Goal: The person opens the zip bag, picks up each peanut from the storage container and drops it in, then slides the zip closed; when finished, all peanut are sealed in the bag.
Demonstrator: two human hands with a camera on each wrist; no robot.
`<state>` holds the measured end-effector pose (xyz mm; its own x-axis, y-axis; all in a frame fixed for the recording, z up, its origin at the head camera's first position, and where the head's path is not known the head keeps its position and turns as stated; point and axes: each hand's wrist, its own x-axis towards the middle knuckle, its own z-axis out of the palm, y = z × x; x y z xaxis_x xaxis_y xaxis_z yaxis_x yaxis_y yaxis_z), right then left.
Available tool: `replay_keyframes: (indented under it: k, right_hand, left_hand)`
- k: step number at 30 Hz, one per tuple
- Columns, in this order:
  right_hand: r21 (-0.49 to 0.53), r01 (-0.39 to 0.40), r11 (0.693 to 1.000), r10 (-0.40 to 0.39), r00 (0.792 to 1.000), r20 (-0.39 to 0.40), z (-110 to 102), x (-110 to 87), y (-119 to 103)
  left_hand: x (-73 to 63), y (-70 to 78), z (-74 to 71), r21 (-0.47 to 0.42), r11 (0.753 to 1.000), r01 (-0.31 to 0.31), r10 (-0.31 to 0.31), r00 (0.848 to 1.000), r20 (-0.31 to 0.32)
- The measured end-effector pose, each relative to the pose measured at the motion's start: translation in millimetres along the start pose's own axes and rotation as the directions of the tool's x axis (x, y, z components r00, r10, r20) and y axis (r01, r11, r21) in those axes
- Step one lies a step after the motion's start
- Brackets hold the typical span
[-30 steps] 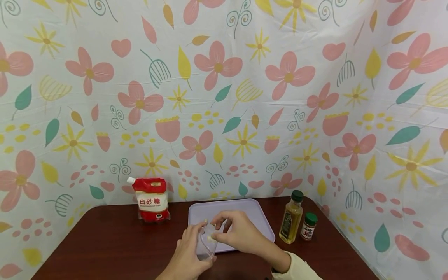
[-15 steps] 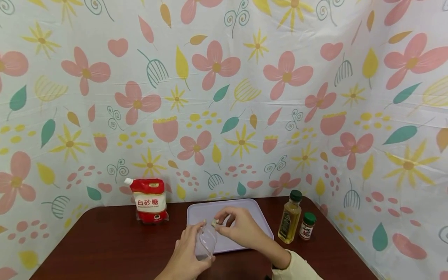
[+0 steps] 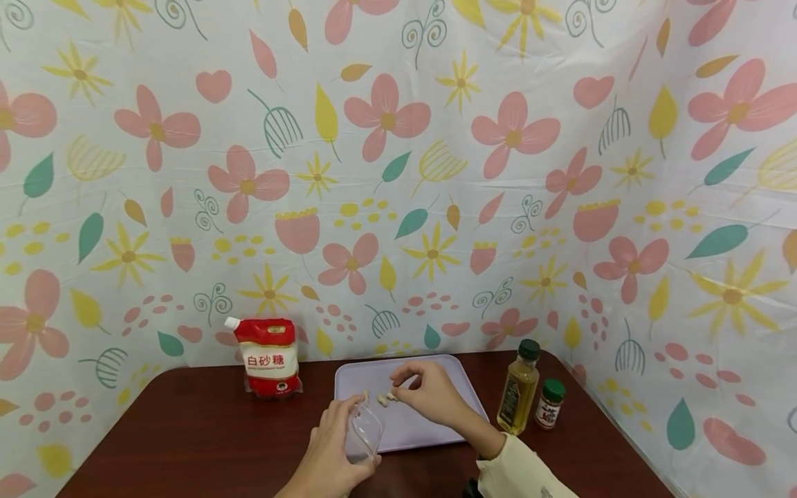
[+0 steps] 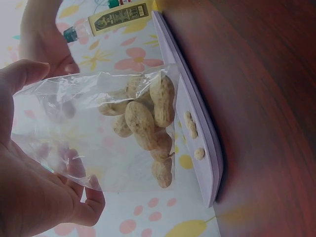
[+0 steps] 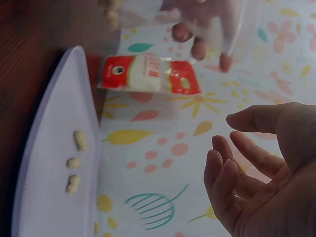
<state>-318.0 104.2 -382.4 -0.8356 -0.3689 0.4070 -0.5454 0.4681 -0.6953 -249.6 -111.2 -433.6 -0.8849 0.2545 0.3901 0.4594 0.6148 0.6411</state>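
Note:
My left hand (image 3: pixel 336 449) grips a clear plastic bag (image 4: pixel 94 143) by its upper part, thumb on one side and fingers on the other. Several unshelled peanuts (image 4: pixel 140 123) lie gathered at the bottom of the bag. Just right of the bag's mouth is my right hand (image 3: pixel 432 394), above the pale purple tray (image 3: pixel 429 432). Its fingers are loosely bent, and the right wrist view shows nothing between thumb and fingertips. Three loose peanuts, one the middle peanut (image 5: pixel 73 163), rest on the tray (image 5: pixel 42 163) in that view.
A red and white pouch of white sugar (image 3: pixel 269 358) stands at the back left of the dark wooden table (image 3: pixel 187 436). Right of the tray are an oil bottle (image 3: pixel 519 387) with a dark green cap and a small green-lidded jar (image 3: pixel 550 404). A flowered curtain (image 3: pixel 398 207) hangs behind.
My right hand has come away from the bag's mouth toward the right. It carried a peanut over the tray and let go of it there. The left hand has kept its hold on the bag.

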Motion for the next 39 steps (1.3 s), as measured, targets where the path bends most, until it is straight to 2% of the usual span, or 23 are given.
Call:
replay_keyframes:
  k: [9, 13, 19, 26, 34, 39]
  right_hand:
    - [-0.023, 0.019, 1.000, -0.020, 0.999, -0.025, 11.4, 12.4, 28.9]
    - [-0.035, 0.019, 0.999, -0.019, 1.000, 0.007, 17.4, 18.5, 41.9]
    - [-0.065, -0.014, 0.998, 0.019, 0.997, 0.071, 27.0, 23.2, 63.2]
    - [-0.116, -0.019, 0.993, 0.028, 0.997, 0.069, 38.8, 35.0, 73.4]
    - [-0.163, -0.066, 0.984, 0.080, 0.993, 0.082, 45.1, 40.1, 84.0]
    - [-0.210, -0.058, 0.976, 0.078, 0.993, 0.087, 46.4, 44.4, 95.4]
  left_hand:
    - [-0.6, -0.7, -2.6, 0.011, 1.000, -0.005, 0.005, 1.000, -0.003]
    - [-0.6, -0.7, -3.9, 0.003, 1.000, 0.001, -0.001, 1.000, -0.004]
    - [-2.8, -1.8, -3.5, 0.002, 1.000, 0.025, -0.025, 0.999, 0.034]
    - [-1.8, -1.2, -6.1, 0.008, 1.000, 0.008, -0.007, 1.000, -0.010]
    - [-3.8, -2.1, -5.0, 0.019, 1.000, -0.001, 0.001, 1.000, -0.022]
    - [-2.5, -2.7, -4.2, 0.020, 1.000, 0.004, -0.003, 0.999, -0.036]
